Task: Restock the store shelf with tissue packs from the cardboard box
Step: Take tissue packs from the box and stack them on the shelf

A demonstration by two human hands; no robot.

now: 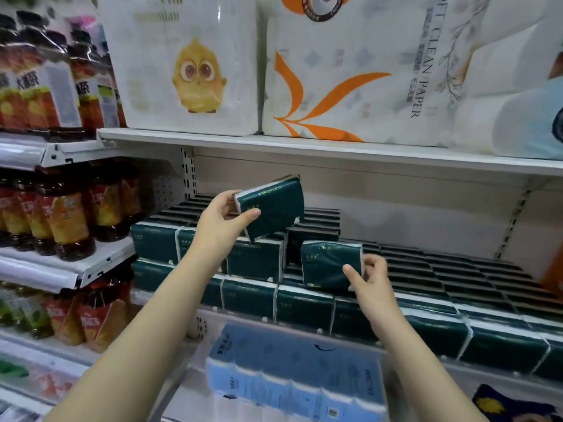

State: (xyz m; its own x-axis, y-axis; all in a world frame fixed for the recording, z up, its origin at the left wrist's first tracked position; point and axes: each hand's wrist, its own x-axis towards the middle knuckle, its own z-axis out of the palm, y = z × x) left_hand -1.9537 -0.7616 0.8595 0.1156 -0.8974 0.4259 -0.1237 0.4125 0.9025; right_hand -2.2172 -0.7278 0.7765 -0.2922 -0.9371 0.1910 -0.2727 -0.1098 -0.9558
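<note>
My left hand grips a dark green tissue pack, tilted in the air above the stacked packs on the middle shelf. Lower and to the right, my right hand holds a second green tissue pack upright, resting on or just over the front row. Rows of identical green tissue packs fill the white shelf, stacked higher on the left than on the right. The cardboard box is out of view.
Large white toilet-paper bundles sit on the upper shelf close above. Bottled drinks fill the shelves to the left. A blue multipack of tissues lies on the lower shelf below my arms. An orange package stands at the right edge.
</note>
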